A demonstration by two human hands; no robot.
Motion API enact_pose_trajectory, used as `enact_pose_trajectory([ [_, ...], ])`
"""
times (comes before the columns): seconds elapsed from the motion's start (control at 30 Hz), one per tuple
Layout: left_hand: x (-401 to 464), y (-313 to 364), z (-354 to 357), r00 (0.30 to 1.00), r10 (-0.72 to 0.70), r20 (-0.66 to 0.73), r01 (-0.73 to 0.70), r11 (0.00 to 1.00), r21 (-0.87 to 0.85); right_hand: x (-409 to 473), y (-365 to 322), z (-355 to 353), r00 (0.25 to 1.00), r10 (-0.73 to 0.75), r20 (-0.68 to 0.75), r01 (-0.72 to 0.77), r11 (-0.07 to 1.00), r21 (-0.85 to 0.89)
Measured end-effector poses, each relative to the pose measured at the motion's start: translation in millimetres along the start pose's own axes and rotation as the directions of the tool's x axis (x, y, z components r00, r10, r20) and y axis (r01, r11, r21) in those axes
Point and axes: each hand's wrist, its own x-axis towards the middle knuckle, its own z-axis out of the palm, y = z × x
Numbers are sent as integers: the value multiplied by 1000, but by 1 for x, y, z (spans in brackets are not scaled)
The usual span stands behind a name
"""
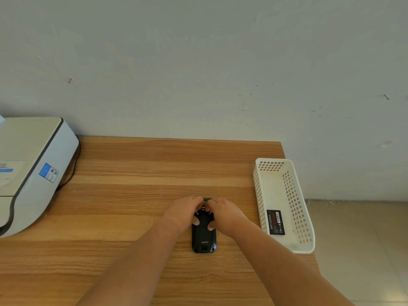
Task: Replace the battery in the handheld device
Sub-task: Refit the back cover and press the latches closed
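Head view shows your wooden table point(132, 195), a white printer point(28, 168) at its left and a white perforated basket point(287, 239) at its right holding a black battery point(275, 222). Your left hand point(185, 214) and right hand point(225, 215) clasp the face-down black handheld device point(204, 238), thumbs pressing its back.

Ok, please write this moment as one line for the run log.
both hands: left hand, right hand on device top | device: face down on table | battery: in basket
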Motion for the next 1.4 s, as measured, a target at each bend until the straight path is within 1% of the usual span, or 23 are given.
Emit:
enact_pose_trajectory([
  [0.37,1,-1,-4,999,32,38,-31,999,-25,-2,1,3,1000,-1,-20,2,999,36],
  [0.6,3,-3,-7,997,52,60,-52,999,-15,-1,3,3,1000,-27,13,25,992,127],
  [0.67,6,-3,-6,996,57,72,-56,998,-7,-1,3,2,999,-28,28,24,991,130],
  [0.87,8,-4,-5,997,34,69,-33,999,-16,4,2,0,998,4,64,-12,991,137],
  [1.07,8,-3,-3,999,7,54,-4,999,-52,5,3,0,997,1,72,-10,991,132],
  [1.27,5,-1,0,999,-44,11,44,994,-98,6,4,0,997,-1,74,-8,992,130],
  [1.4,6,-1,1,998,-60,17,61,991,-119,5,3,-1,998,-9,66,1,992,127],
])
